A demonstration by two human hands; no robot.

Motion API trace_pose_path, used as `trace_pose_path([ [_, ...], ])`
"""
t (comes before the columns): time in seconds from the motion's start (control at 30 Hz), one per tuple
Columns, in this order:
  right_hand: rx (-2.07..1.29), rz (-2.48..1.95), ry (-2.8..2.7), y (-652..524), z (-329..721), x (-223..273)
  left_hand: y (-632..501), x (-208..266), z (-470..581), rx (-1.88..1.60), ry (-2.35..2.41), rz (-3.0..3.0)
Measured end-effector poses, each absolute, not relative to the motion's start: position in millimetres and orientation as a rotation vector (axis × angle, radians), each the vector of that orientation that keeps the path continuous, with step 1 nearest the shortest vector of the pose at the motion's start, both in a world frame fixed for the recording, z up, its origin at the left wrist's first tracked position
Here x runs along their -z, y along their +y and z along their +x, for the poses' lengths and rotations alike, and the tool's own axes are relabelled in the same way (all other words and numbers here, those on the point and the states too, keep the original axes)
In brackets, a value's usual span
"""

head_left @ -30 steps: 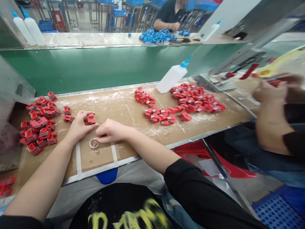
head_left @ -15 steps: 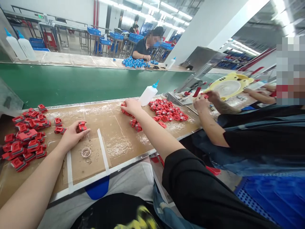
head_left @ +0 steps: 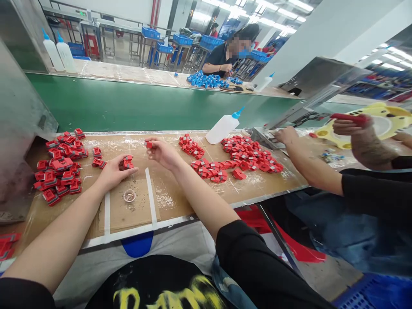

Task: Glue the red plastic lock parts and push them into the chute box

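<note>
My left hand (head_left: 113, 172) is closed on a red plastic toy part (head_left: 128, 162) with dark trim, held just above the bench. To its right, my right hand (head_left: 166, 155) pinches a small red plastic piece (head_left: 149, 145) between its fingertips, apart from the left hand's part. A small round cup (head_left: 129, 196) with a thin stick in it rests on a cardboard sheet (head_left: 137, 214) below my left hand. Left of that hand lies a pile of red-and-grey parts (head_left: 61, 164). Smaller red pieces (head_left: 254, 154) lie heaped beyond my right forearm.
A white squeeze bottle (head_left: 222, 128) with a blue tip stands behind the red heaps. The green conveyor belt (head_left: 135, 105) runs along the bench's far side. At the right, a co-worker's hand (head_left: 354, 126) holds a red item near a yellow plastic piece (head_left: 341, 136).
My right hand has come back left from the small red pieces, with one in its fingertips. My left hand keeps its part. The camera view has shifted.
</note>
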State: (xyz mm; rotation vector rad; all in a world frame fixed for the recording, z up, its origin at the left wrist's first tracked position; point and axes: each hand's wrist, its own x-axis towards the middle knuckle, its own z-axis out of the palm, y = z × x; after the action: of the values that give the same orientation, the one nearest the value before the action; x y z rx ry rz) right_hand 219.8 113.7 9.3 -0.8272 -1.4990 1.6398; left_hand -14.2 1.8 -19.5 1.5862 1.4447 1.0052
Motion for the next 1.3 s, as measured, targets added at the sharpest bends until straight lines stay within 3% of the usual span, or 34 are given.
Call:
trace_pose_path([
  [0.07, -1.882, -0.708, -1.322, 101, 193, -2, 1, 22, -14, -1.045, 1.411, 1.522],
  [0.13, -1.912, -0.649, -1.338, 91, 178, 7, 1, 23, -14, -1.076, 1.393, 1.464],
  [0.43, -1.115, -0.643, -1.824, 70, 174, 31, -3, 14, -7, -1.05, 1.337, 1.354],
  [0.7, -0.897, -0.613, -2.011, 70, 174, 31, -1, 16, -6, -1.044, 1.317, 1.332],
  [1.13, -0.736, -0.409, -2.239, 74, 182, 25, -3, 15, -11, -1.12, 1.059, 1.058],
  [1.3, -0.991, -0.285, -2.218, 67, 189, 19, -6, 9, -12, -1.114, 1.151, 1.18],
])
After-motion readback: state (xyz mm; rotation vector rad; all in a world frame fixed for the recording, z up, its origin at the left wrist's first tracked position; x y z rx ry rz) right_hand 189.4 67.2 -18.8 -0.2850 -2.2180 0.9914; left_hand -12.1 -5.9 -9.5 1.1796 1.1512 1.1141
